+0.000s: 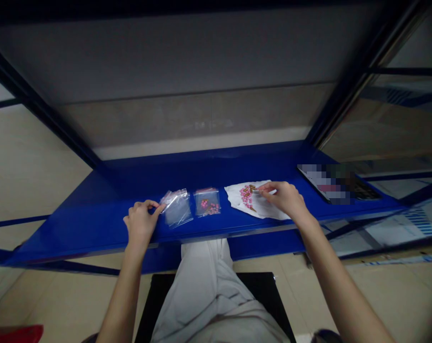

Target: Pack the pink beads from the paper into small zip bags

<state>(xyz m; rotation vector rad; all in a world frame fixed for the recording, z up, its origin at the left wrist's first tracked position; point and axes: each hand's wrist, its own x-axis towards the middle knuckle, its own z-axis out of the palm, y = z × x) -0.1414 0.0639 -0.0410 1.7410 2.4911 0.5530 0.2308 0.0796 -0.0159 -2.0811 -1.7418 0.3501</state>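
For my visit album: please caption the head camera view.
Left hand beside a clear plastic bag, right hand at pink tablets on white paper, on a blue shelf.

blue steel shelf [76, 228], probably tiled floor [33, 300]

Blue metal shelf [76, 233]; pixelated flat device [337, 183] on it, right end.

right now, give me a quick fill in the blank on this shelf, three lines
The sheet beneath the right hand is ____.
The shelf under these things is ____.
The left hand is nearest a clear plastic bag, while the second bag holds pink tablets and brown ____.

Missing words: white; blue; capsules
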